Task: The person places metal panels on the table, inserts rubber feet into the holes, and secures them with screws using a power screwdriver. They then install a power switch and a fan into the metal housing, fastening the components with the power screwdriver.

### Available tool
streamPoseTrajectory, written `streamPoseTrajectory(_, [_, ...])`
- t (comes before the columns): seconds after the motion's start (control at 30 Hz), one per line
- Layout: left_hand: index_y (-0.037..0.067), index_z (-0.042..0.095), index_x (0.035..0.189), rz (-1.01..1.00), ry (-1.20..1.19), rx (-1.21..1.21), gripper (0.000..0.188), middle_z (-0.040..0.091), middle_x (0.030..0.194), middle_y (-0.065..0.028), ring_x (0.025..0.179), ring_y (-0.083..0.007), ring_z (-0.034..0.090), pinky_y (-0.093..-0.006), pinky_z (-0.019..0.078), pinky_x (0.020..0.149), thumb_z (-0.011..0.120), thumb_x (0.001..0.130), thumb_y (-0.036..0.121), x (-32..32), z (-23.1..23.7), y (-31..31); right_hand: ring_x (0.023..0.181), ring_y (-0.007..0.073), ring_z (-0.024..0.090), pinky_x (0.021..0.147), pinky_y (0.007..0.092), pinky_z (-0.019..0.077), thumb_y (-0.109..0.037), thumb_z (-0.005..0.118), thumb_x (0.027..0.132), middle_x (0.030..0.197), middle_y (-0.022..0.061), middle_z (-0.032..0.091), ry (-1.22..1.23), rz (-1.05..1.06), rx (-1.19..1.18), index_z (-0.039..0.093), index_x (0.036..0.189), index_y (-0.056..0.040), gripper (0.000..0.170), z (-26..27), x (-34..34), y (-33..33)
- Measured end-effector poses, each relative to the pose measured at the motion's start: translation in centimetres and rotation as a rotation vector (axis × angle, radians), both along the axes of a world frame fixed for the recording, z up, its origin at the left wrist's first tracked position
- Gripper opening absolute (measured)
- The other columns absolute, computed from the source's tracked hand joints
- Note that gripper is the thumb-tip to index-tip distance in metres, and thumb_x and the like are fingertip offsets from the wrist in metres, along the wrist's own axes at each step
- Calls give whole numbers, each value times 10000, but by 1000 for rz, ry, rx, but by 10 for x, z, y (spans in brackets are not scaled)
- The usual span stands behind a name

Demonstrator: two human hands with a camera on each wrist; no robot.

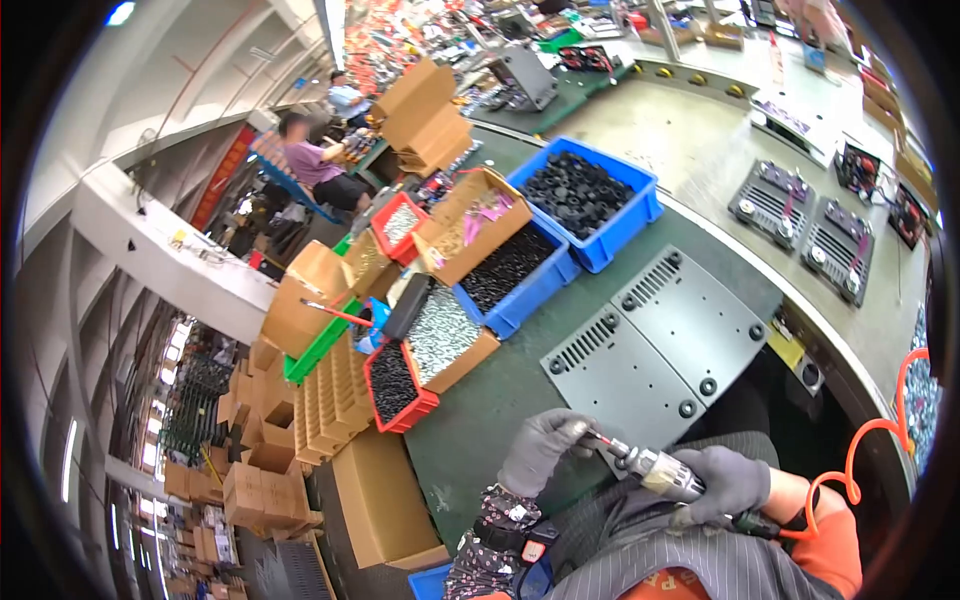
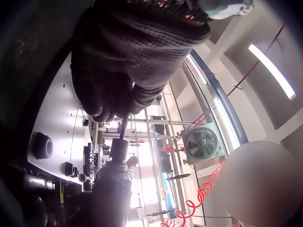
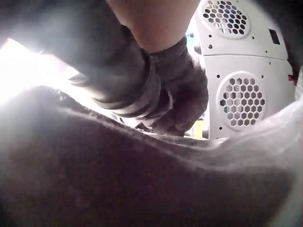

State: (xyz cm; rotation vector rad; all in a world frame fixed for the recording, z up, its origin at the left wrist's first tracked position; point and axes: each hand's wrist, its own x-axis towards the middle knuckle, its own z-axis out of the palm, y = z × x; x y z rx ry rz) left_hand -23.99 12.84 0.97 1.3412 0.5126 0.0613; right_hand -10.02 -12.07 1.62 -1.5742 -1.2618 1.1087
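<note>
Green work table is observed inside a workshop, with cartons stacked beyond its left edge. Two grey panels are laid side by side toward the table's near right corner, black round feet fitted near their corners. To their left are placed a blue bin of black parts and a red bin of dark screws. At the near edge, over the lap, the body of a driver is grasped by the gloved right hand. Its bit is pinched by the gloved left hand. Right-hand finger placement is only dimly shown at the wrist.
</note>
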Motion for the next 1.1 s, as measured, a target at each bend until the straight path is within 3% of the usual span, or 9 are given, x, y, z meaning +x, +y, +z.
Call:
streamPoseTrajectory(0.07, [-18,616,979,-37,-33,1,228,657,898,-109,801,-167,653,-270,541,689,575,902,193,-4,0,-3,554,130,591,522,280,475,-264,786,700,681,54,602,445,23,-212,530,1107,-30,536,13,0,-5])
streamPoseTrajectory(0.13, [-26,592,1042,-9,-101,-256,267,652,932,-110,833,-166,648,-260,532,719,571,906,202,-7,6,-19,501,94,557,470,244,450,-211,790,707,647,24,578,384,44,-111,525,1082,-14,499,-2,-1,-10])
streamPoseTrajectory(0.27, [-36,520,1201,-608,166,-164,701,616,1089,-127,938,-169,615,-287,516,765,548,836,562,-30,-22,-33,587,77,541,542,239,456,-187,806,676,710,18,572,440,-49,-3,542,1057,-9,497,-21,3,-20])
streamPoseTrajectory(0.37, [-31,534,1183,-709,545,169,709,616,1083,-179,952,-241,623,-332,513,764,501,845,591,-49,-64,-57,656,68,521,592,240,454,-169,814,653,765,10,571,452,-114,80,553,1047,-10,498,-29,6,-29])
streamPoseTrajectory(0.43, [-14,578,1128,-452,391,1191,671,620,1054,-202,865,-348,620,-379,499,757,445,869,591,-55,-87,-71,678,69,508,606,239,447,-150,809,646,787,0,567,499,-156,62,557,1043,-12,490,-30,8,-33])
streamPoseTrajectory(0.47, [6,600,1035,-398,389,1075,616,611,996,-245,852,-441,576,-448,481,763,384,901,567,-50,-90,-75,671,69,505,602,237,446,-142,802,647,785,0,566,508,-169,83,555,1041,-7,485,-31,8,-33])
streamPoseTrajectory(0.57, [25,593,920,-391,361,966,520,607,810,-231,704,-416,586,-475,469,628,403,918,509,-39,-109,-76,671,73,510,600,242,445,-178,795,652,783,8,568,539,-149,102,549,1030,2,486,-31,8,-35])
streamPoseTrajectory(0.87, [77,496,690,-265,-65,1657,294,494,640,-128,579,-330,530,-406,436,516,616,784,329,7,78,-75,718,81,507,648,235,444,-230,808,594,819,-7,550,454,-302,203,535,1128,-7,640,-11,19,-59])
streamPoseTrajectory(1.1, [39,494,860,-417,216,1674,357,581,811,-173,800,-369,570,-436,455,689,618,816,371,73,79,-37,713,95,527,634,252,453,-291,797,625,799,38,583,628,-287,106,536,1108,23,633,15,15,-77])
